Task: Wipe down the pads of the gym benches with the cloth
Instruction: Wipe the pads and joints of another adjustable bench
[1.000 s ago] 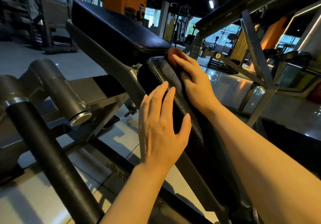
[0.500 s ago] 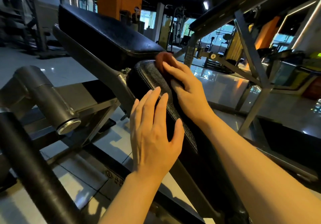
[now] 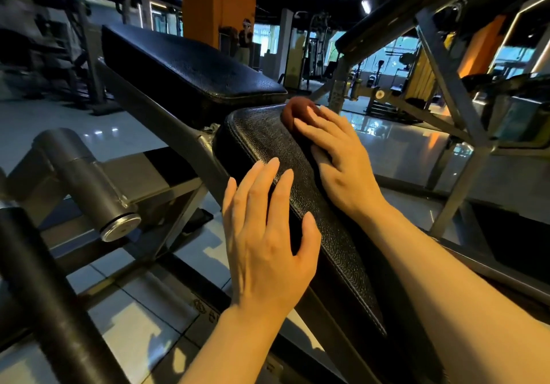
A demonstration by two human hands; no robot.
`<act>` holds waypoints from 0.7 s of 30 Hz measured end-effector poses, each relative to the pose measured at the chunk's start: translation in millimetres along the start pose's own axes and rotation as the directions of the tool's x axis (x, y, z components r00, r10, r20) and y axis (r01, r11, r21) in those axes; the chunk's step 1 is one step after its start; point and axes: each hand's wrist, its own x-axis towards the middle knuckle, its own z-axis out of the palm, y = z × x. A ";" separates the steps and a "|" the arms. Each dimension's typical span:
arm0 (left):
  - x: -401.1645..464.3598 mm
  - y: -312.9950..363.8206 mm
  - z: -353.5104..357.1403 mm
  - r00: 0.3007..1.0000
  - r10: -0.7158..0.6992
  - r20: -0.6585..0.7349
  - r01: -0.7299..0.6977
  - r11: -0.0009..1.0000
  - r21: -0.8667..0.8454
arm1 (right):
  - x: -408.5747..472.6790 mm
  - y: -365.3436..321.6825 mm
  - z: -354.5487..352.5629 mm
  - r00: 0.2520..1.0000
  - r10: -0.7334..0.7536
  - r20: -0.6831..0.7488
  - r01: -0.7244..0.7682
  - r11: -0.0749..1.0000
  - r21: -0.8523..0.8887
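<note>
Right hand (image 3: pixel 339 157) presses the brown cloth (image 3: pixel 293 112) flat-fingered onto the near pad (image 3: pixel 312 193), at its far right corner beside the stitched edge. Left hand (image 3: pixel 262 234) lies relaxed over the pad's left edge, thumb on top, grasping nothing. Narrow gap separates this pad from the upper pad (image 3: pixel 184 68); bare pad surface runs between the hands. Versus 0.5 s ago: both hands keep their places on the pad; only the view shifts.
</note>
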 end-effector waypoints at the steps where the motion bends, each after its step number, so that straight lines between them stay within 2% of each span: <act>1: 0.4 0.3 0.9 1.000 0.002 -0.002 -0.002 1.000 -0.001 | 0.8 1.8 -0.2 0.997 -0.075 -0.021 0.073 0.994 -0.080; 3: 1.2 0.3 2.2 1.000 0.006 -0.005 -0.006 1.000 -0.003 | 5.3 0.5 2.3 0.984 -0.177 -0.024 0.170 0.970 -0.177; 5: 1.1 0.6 3.6 1.000 0.005 -0.012 -0.005 1.000 -0.006 | 8.9 -0.6 4.5 0.975 -0.218 0.032 0.221 0.962 -0.160; 7: 1.0 1.2 4.7 1.000 0.002 -0.021 -0.002 1.000 -0.008 | 10.9 5.9 1.5 0.983 -0.147 0.111 0.155 0.985 -0.072; 9: 1.0 1.5 5.1 1.000 -0.004 -0.021 0.003 1.000 -0.003 | 17.1 17.9 -3.0 0.986 0.010 0.169 -0.011 1.000 0.003; 11: 1.0 2.1 5.0 1.000 -0.004 -0.018 0.004 1.000 -0.001 | 26.7 26.9 -5.0 0.972 0.180 0.153 -0.190 0.980 0.053; 13: 0.5 2.3 4.2 1.000 -0.005 -0.016 0.005 1.000 0.004 | 30.5 22.6 -3.1 0.958 0.267 0.107 -0.279 0.954 0.111; 15: -0.3 3.2 3.9 1.000 -0.013 -0.016 0.013 1.000 0.003 | 20.0 8.1 -0.8 0.962 0.256 0.097 -0.269 0.948 0.168; 19: -2.1 8.9 6.9 0.999 -0.053 -0.006 0.053 0.999 -0.001 | -4.6 1.1 -4.2 0.985 0.113 0.133 -0.140 0.967 0.215; 21: -4.1 11.9 7.5 0.997 -0.074 0.006 0.074 0.997 -0.005 | 5.7 18.4 -4.7 0.972 0.195 0.133 -0.217 0.959 0.183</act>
